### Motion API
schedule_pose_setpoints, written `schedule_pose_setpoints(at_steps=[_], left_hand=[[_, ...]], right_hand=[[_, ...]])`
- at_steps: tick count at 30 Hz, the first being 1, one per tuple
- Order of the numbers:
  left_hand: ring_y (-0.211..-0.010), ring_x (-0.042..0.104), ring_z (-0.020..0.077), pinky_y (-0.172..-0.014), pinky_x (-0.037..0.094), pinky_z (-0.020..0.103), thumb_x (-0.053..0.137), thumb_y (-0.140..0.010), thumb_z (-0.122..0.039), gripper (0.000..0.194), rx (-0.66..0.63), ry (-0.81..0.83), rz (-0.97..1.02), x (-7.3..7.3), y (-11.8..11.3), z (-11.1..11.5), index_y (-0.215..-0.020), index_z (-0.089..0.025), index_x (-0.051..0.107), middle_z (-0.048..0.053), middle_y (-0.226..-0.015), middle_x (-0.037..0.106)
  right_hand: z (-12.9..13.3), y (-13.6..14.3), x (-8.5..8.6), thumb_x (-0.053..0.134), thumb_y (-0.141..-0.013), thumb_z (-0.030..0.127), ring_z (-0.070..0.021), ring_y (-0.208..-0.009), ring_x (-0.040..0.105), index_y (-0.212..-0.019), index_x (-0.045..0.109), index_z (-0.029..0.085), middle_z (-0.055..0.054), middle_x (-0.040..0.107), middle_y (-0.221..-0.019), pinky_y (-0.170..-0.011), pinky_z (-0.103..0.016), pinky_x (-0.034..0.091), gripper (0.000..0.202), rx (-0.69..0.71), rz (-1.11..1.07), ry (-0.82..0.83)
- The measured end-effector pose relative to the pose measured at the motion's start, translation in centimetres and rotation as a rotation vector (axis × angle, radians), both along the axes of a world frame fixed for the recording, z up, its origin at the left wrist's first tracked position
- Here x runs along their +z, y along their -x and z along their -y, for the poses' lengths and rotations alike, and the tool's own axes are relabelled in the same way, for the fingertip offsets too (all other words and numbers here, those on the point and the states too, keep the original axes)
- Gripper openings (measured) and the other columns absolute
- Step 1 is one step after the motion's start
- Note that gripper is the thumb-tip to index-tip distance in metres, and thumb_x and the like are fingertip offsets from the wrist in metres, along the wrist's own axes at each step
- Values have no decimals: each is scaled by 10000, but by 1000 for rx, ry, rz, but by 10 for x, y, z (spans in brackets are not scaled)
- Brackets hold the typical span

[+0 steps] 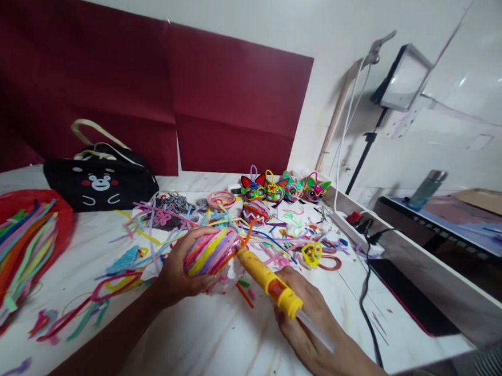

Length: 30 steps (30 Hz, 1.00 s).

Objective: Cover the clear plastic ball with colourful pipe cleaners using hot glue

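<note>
My left hand (180,272) is closed around a rounded ball (212,254) wrapped in pink, yellow, purple and orange pipe cleaners. My right hand (306,318) grips a yellow hot glue gun (266,278), with a clear glue stick (316,330) jutting from its back end. The gun's nozzle meets or nearly meets the ball's right side, beside an orange pipe cleaner (250,231) that sticks up there. Behind the ball sits a similar striped piece (257,211) on the table.
Several colourful cat-like heads (277,188) stand at the back. Loose pipe cleaners (281,241) litter the table (205,351). On the left are a red bag (66,215) of pipe cleaners and a black bag (100,186). A black cable (365,310) and a dark phone-like slab (411,296) lie right.
</note>
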State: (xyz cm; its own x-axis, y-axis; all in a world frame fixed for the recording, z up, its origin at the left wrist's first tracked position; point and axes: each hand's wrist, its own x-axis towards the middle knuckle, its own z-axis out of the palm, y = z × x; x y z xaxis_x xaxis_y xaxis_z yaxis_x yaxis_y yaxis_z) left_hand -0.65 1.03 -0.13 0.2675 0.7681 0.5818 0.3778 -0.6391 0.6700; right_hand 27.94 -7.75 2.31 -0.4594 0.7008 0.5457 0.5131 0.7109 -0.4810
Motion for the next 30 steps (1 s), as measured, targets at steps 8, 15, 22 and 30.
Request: schedule_pose_setpoints(at_steps=[8, 15, 22, 30], left_hand=[[-1218, 605, 332, -1019, 514, 453, 766, -707, -596, 727, 6, -13, -5, 0, -1, 2, -1300, -236, 548, 124, -1330, 593], [-1194, 620, 340, -990, 530, 446, 767, -678, -630, 764, 18, 8, 2, 0, -1, 2, -1289, -219, 563, 131, -1339, 600], [-1153, 635, 320, -993, 522, 426, 760, -681, -662, 757, 33, 23, 40, 0, -4, 3, -1277, -232, 580, 106, -1297, 624], [-1189, 598, 342, -1047, 477, 462, 756, -614, -757, 849, 73, 91, 126, 1, -11, 8, -1251, -218, 600, 114, -1305, 612]], right_hand=[[-6, -1, -1, 420, -972, 188, -192, -855, 584, -1003, 462, 245, -34, 590, -943, -759, -333, 526, 77, -26, -12, 10], [-8, -2, -4, 427, -974, 179, -189, -877, 587, -1044, 466, 249, -29, 595, -969, -789, -334, 521, 107, -30, -24, 4], [1, 0, -4, 439, -937, 195, -214, -867, 573, -1036, 461, 231, -53, 576, -957, -755, -363, 519, 109, 21, 8, 46], [5, 2, 0, 434, -968, 277, -225, -870, 613, -1106, 473, 226, -70, 634, -990, -787, -388, 530, 152, 60, 35, -29]])
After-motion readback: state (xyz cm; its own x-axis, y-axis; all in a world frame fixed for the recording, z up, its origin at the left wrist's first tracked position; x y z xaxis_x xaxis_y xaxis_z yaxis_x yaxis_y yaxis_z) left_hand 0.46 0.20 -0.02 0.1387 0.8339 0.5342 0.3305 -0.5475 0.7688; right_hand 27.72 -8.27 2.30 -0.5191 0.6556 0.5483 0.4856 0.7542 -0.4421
